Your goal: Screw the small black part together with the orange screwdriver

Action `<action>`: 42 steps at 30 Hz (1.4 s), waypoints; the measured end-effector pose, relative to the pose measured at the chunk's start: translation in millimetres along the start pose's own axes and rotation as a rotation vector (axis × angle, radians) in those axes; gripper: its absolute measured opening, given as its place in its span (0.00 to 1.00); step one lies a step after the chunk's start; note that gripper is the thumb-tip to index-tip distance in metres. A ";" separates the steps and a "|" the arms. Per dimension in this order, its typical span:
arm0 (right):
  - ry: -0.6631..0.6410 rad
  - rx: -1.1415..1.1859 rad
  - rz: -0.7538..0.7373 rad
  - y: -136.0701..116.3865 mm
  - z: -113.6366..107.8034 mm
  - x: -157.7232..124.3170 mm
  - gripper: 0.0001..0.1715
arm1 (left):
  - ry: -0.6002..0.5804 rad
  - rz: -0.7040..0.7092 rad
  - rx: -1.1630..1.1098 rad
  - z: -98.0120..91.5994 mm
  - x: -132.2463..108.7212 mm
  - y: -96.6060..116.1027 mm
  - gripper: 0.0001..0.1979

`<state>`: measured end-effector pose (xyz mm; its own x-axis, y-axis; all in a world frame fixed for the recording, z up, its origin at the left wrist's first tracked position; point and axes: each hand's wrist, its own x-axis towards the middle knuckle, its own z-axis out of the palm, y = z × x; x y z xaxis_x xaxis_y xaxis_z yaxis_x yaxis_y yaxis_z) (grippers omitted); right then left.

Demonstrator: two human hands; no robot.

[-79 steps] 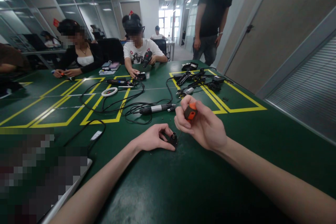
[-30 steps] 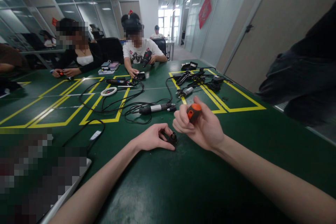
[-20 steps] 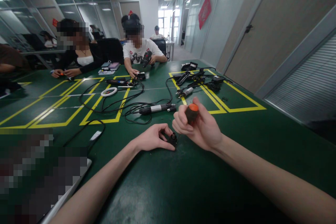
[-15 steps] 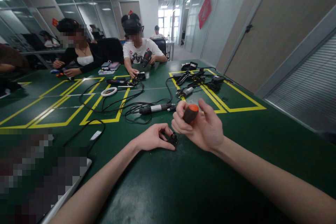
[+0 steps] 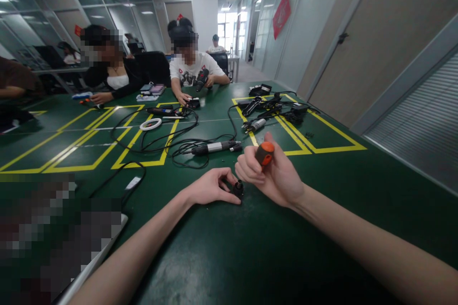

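Observation:
My left hand point(image 5: 211, 188) rests on the green table point(image 5: 250, 248) and pinches a small black part point(image 5: 238, 188) that stands on the tabletop. My right hand point(image 5: 274, 174) is just right of it, fingers wrapped round a screwdriver with an orange and black handle point(image 5: 265, 153). The handle points up and the shaft is hidden behind my fingers, aimed down at the black part. The two hands nearly touch.
Tangled black cables and a grey pen-like tool point(image 5: 214, 147) lie just beyond my hands. More tools point(image 5: 272, 105) sit in a yellow-taped square at the far right. A white ring point(image 5: 150, 124) lies mid-table. Two people sit at the far side; a cable plug point(image 5: 133, 182) is at left.
My right hand has turned the screwdriver handle between its fingers, staying above the black part. A person standing at the far right walked past and left the view. My left hand kept still.

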<state>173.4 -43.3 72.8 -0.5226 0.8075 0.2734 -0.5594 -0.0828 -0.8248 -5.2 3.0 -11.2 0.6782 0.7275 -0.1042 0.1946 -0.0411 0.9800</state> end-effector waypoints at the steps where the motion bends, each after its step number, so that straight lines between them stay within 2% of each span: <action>1: 0.002 0.003 -0.004 -0.3 0.0 -0.2 0.36 | 0.000 0.001 -0.001 0.0 0.0 -0.1 0.23; 3: 0.017 0.022 -0.020 -1.0 0.1 -1.1 0.35 | 0.000 -0.002 0.000 0.0 0.0 -0.2 0.23; 7: 0.043 0.064 -0.068 -0.9 -0.1 -3.8 0.24 | 0.003 -0.003 -0.003 0.3 -0.7 0.9 0.24; 9: 0.053 0.046 -0.075 0.0 0.1 -3.9 0.22 | 0.004 0.001 -0.013 0.6 -1.2 2.3 0.24; 15: 0.108 -0.010 -0.006 0.4 1.9 -0.5 0.30 | -0.005 -0.005 0.000 0.4 -1.6 3.8 0.22; 24: 0.095 0.028 -0.002 0.7 1.4 -1.5 0.28 | -0.003 0.009 0.009 -0.6 -0.2 -0.4 0.25; 29: 0.059 0.010 -0.002 1.1 0.6 -1.8 0.32 | -0.007 0.006 0.011 -0.5 -0.2 -0.8 0.25; 35: 0.020 0.023 -0.015 2.2 -1.0 -3.3 0.28 | -0.013 0.008 0.013 -0.6 0.6 -3.1 0.26; 42: 0.037 0.003 -0.001 1.8 0.4 -2.2 0.34 | -0.011 0.008 0.016 -0.3 1.2 -2.6 0.25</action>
<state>173.2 -45.4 70.9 -0.4979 0.8285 0.2561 -0.5623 -0.0836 -0.8227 -5.1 4.2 -13.8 0.6877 0.7193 -0.0985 0.2005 -0.0578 0.9780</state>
